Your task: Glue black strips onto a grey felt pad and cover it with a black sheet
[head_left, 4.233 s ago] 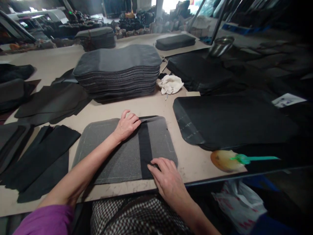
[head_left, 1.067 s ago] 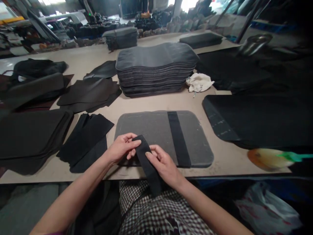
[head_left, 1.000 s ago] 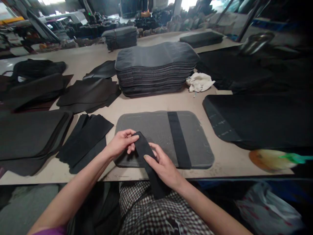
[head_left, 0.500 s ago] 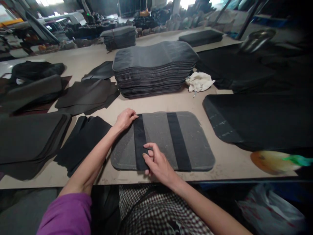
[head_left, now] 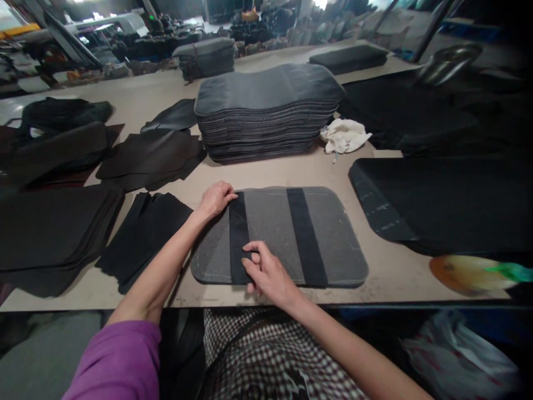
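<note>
A dark grey rounded panel (head_left: 270,222) lies flat before me, with two black fabric strips across it, a left strip (head_left: 239,222) and a right strip (head_left: 307,239). At the far end of the left strip, my left hand (head_left: 217,199) has its fingers pressed together on the strip's end at the panel's edge. My right hand (head_left: 268,273) is over the near part of the same strip, thumb and forefinger apart and the other fingers curled. Whether its fingertips touch the cloth is hard to tell.
Behind the panel stands a tall stack of dark panels (head_left: 266,116), beside a crumpled white cloth (head_left: 345,135). Black cloth pieces (head_left: 145,236) lie to the left. A dark sheet (head_left: 441,200) and an amber-coloured object (head_left: 458,273) are to the right.
The whole view has shifted slightly. Both hands keep nearly the same places on the left strip, and the panel stays put.
</note>
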`<move>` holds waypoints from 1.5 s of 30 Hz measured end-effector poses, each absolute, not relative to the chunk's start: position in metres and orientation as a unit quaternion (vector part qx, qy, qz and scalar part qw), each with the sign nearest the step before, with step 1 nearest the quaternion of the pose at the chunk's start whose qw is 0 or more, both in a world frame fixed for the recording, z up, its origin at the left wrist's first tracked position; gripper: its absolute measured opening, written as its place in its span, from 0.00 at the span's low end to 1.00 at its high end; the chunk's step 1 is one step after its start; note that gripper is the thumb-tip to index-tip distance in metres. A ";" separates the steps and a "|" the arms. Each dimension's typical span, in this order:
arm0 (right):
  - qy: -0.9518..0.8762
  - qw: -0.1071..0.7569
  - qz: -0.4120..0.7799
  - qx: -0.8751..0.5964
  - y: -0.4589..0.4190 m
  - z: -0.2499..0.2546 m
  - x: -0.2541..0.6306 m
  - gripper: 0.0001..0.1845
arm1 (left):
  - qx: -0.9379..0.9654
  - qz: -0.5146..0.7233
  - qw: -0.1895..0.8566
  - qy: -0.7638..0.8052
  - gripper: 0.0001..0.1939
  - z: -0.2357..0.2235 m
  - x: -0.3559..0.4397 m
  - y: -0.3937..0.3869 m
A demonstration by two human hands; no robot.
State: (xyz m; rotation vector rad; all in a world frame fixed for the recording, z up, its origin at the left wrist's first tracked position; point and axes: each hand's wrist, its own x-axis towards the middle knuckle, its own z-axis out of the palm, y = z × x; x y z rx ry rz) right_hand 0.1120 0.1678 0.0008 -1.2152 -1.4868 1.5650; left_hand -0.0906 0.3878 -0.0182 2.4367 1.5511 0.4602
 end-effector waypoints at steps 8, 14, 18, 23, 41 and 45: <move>-0.557 0.332 0.599 -0.470 0.168 -0.002 0.111 0.13 | 0.841 0.156 0.004 0.518 0.08 -0.018 -0.078 0.366; -0.573 0.315 0.597 -0.465 0.165 -0.010 0.112 0.14 | 0.857 0.091 -0.015 0.506 0.16 -0.010 -0.074 0.346; -0.552 0.319 0.621 -0.455 0.164 -0.010 0.103 0.16 | 0.862 0.090 -0.018 0.499 0.18 -0.009 -0.080 0.331; -0.563 0.304 0.627 -0.444 0.163 -0.008 0.089 0.14 | 0.861 0.100 -0.013 0.499 0.17 -0.013 -0.088 0.318; -0.820 0.024 0.186 -0.541 0.156 0.005 0.084 0.07 | 0.858 0.129 0.010 0.496 0.15 -0.018 -0.096 0.325; -0.837 0.034 0.151 -0.525 0.157 0.009 0.087 0.07 | 0.849 0.137 0.028 0.510 0.12 -0.017 -0.093 0.343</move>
